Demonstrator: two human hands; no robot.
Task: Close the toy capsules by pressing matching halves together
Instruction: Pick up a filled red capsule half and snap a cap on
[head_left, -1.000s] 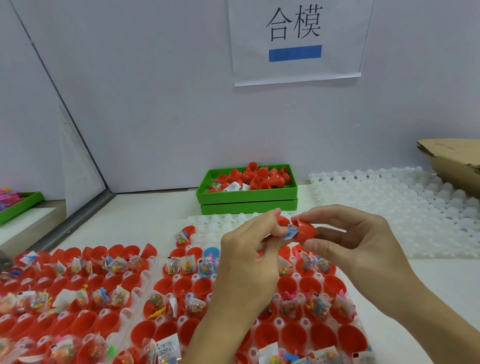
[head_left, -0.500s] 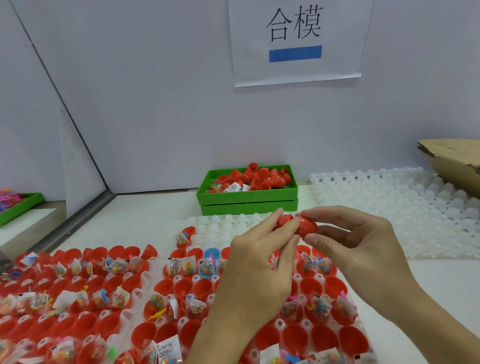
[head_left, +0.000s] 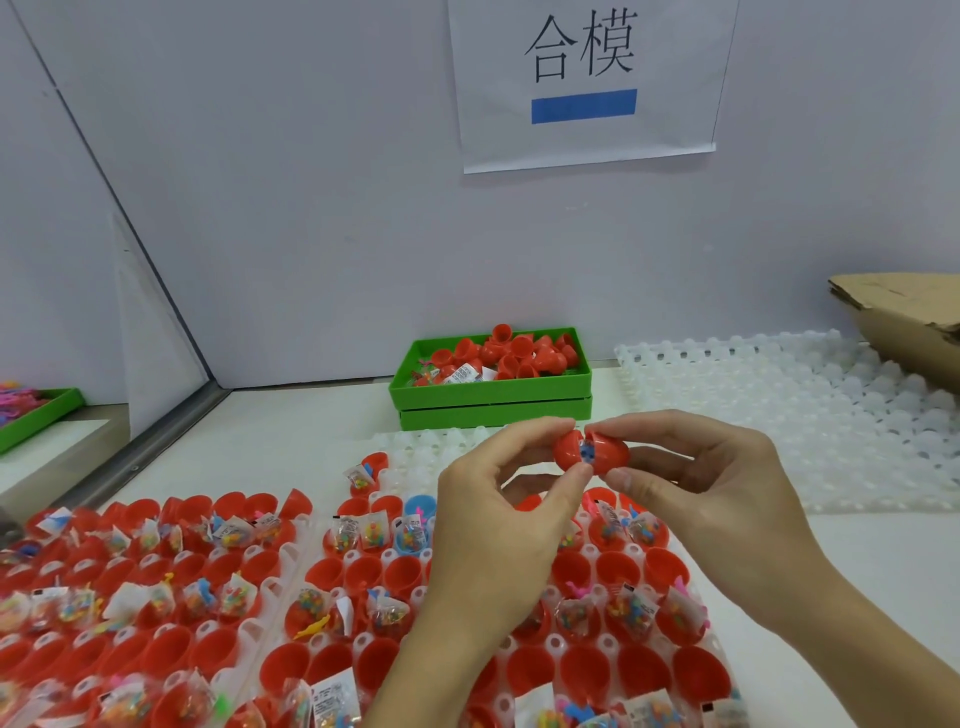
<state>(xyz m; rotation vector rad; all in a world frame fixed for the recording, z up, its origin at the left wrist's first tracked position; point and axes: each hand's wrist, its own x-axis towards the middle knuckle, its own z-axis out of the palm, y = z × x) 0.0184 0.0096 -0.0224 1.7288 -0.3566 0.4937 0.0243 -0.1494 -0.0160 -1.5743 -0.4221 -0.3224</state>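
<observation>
the left hand (head_left: 498, 499) pinches one red half (head_left: 567, 451) between thumb and forefinger, and the right hand (head_left: 696, 467) pinches the other half (head_left: 609, 453), both held above the tray (head_left: 558, 644). the open rims face each other sideways, nearly touching, with a blue toy (head_left: 588, 451) showing in the gap.

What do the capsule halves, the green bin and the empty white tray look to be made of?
Capsule halves: likely smooth, opaque red moulded plastic with a slight sheen.
Green bin: seemingly rigid plastic, with flat walls and uniform colour.
White tray: probably thin, translucent, milky formed plastic, with moulded cups and holes.
</observation>
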